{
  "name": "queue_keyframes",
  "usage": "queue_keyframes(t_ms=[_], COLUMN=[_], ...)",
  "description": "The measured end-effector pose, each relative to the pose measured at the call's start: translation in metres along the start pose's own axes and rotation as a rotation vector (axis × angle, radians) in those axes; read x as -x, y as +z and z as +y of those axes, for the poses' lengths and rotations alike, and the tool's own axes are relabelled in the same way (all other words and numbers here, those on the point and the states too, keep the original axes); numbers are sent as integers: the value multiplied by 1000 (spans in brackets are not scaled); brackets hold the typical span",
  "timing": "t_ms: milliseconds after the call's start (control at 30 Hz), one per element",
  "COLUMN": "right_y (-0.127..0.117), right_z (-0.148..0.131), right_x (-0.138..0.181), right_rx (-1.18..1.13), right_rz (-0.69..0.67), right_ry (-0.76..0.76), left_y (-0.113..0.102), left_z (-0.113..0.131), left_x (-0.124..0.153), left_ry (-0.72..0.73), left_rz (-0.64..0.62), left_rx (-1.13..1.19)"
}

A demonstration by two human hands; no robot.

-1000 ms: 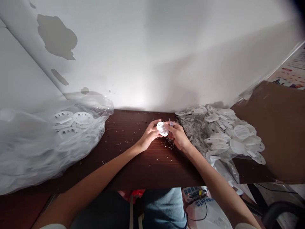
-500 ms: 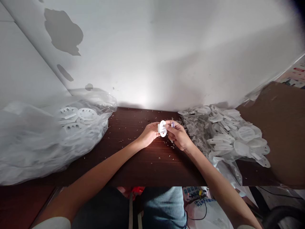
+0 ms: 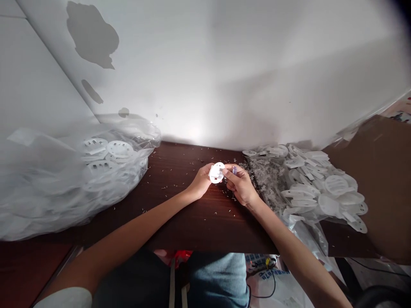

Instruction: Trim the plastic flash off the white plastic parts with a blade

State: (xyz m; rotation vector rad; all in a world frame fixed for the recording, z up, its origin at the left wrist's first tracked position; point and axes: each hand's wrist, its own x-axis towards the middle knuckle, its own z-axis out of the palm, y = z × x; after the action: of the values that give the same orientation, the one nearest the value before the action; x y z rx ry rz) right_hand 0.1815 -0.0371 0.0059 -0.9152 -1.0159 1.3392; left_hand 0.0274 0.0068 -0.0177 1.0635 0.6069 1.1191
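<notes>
The white disc [image 3: 217, 173] is up between both hands, above the middle of the counter [image 3: 192, 222]. The left hand [image 3: 201, 182] has its grip closed on the disc's left side, though the disc hides most of its fingertips. The right hand [image 3: 241, 184] pinches the right edge with thumb and finger, a small purplish clear stick [image 3: 234, 170] standing at its fingers.

Tiny pale bits [image 3: 215, 213] litter the wood under and around the hands. To the left bulges a big clear bag [image 3: 105, 201] with slotted white discs [image 3: 120, 149] inside; to the right — just beside the right hand and forearm — lie a heap of small clear pieces [image 3: 266, 175] and a pile of white parts [image 3: 337, 184]. Brown cardboard [image 3: 390, 184] stands beyond that pile, and a white wall [image 3: 180, 72] closes off the back.
</notes>
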Motion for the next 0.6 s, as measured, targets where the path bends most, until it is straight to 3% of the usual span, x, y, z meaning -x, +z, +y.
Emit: queue_keyframes(t_ms=[267, 333, 467, 533, 600], right_y=[-1, -4, -17, -26, -33], right_z=[0, -3, -10, -11, -12], right_x=[1, 2, 7, 8, 8], right_rx=[129, 302, 803, 1049, 1255], right_rz=[-46, -35, 42, 0, -89], right_ry=[-56, -191, -640, -802, -863], left_y=[-2, -6, -16, -17, -17], left_z=[5, 10, 23, 28, 29], left_x=[0, -1, -3, -2, 0], left_ry=[10, -38, -290, -390, -394], left_rz=[-8, -27, -156, -233, -234], left_rx=[-59, -3, 175, 225, 220])
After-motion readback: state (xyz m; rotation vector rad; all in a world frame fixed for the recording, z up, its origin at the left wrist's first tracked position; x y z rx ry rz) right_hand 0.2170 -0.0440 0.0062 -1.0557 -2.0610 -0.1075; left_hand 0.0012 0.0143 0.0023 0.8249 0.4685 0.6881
